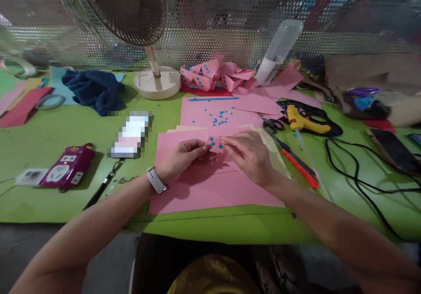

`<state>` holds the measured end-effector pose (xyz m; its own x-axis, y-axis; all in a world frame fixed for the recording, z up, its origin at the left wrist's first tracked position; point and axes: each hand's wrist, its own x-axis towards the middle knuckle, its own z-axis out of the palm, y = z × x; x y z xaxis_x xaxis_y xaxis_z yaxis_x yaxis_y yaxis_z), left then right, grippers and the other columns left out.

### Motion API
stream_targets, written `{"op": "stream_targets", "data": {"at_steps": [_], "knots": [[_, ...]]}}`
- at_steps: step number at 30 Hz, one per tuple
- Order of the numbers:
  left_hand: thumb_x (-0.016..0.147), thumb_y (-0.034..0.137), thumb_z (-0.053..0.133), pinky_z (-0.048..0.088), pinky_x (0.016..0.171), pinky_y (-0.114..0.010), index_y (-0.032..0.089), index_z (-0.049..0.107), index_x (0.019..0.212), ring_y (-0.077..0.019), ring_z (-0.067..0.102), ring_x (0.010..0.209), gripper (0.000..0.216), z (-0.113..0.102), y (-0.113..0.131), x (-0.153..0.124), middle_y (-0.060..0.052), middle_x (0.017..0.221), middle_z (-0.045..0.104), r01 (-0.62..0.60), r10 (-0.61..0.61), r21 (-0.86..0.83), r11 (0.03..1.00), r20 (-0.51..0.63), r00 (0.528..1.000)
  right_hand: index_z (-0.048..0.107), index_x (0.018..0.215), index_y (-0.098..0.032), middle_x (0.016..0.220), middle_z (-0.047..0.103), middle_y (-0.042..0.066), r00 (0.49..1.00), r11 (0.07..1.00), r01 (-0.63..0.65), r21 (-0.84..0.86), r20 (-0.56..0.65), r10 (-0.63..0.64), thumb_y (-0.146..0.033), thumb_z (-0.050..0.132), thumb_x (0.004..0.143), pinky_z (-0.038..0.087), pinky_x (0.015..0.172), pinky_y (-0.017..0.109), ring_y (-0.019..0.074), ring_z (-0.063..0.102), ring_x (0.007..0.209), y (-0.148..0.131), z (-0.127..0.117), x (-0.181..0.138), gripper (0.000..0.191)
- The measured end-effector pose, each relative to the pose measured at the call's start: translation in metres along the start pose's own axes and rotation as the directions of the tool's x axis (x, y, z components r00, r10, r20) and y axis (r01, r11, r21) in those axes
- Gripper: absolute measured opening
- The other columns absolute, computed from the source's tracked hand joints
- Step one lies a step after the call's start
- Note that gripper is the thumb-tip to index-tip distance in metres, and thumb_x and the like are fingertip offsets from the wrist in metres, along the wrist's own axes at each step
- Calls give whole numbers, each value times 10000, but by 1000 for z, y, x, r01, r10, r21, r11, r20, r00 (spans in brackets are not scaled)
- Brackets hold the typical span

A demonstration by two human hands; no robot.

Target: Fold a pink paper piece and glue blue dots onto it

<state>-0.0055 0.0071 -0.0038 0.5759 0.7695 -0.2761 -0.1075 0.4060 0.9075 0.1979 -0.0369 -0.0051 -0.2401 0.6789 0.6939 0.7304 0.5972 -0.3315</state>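
My left hand [188, 157] pinches a small folded pink paper piece [214, 142] that carries several blue squares. My right hand [251, 153] is closed, its thumb and forefinger pressed together at the piece's right edge near a blue square. Whether those fingertips hold anything is too small to make out. Both hands are above a stack of pink paper sheets [210, 195]. Beyond them lies another pink sheet [194, 112] with loose blue paper squares [221, 118] and a narrow blue strip [213, 98]. Folded pink paper shapes [213, 75] with blue squares are heaped behind.
On the right are scissors [273, 123], a red utility knife [301, 169], a yellow glue gun [305, 122] and black cable [358, 175]. Leftward stand a fan [158, 83], a phone [131, 135], a purple power adapter [67, 166] and a dark blue cloth [95, 90].
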Motion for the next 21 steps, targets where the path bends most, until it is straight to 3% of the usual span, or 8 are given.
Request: {"op": "stream_targets", "data": {"at_steps": [8, 15, 21], "knots": [[766, 355, 759, 511, 854, -296, 131, 642, 853, -134, 682, 793, 267, 1, 1, 0, -48, 833, 728, -13, 13, -1, 1000, -16, 1000, 677, 1034, -269, 986, 715, 34, 998, 997, 21, -75, -57, -26, -191, 584, 885, 474, 929, 424, 229, 623, 1016, 1, -6, 2, 192], [775, 349, 754, 521, 844, -315, 122, 642, 874, -148, 689, 787, 271, -1, 2, 0, -67, 839, 734, -41, 39, -36, 999, -48, 998, 650, 1088, -256, 1116, 687, 53, 986, 970, 164, -179, 28, -162, -191, 608, 857, 430, 1014, 465, 241, 589, 1098, 4, -4, 1, 244], [748, 347, 778, 530, 836, -308, 124, 637, 853, -147, 694, 786, 284, -2, 2, 0, -65, 833, 737, -45, 45, -75, 996, -5, 999, 652, 1046, -226, 1081, 701, 68, 983, 958, 186, -220, 44, -181, -182, 607, 888, 442, 1001, 453, 228, 597, 1085, 1, -1, 0, 170]]}}
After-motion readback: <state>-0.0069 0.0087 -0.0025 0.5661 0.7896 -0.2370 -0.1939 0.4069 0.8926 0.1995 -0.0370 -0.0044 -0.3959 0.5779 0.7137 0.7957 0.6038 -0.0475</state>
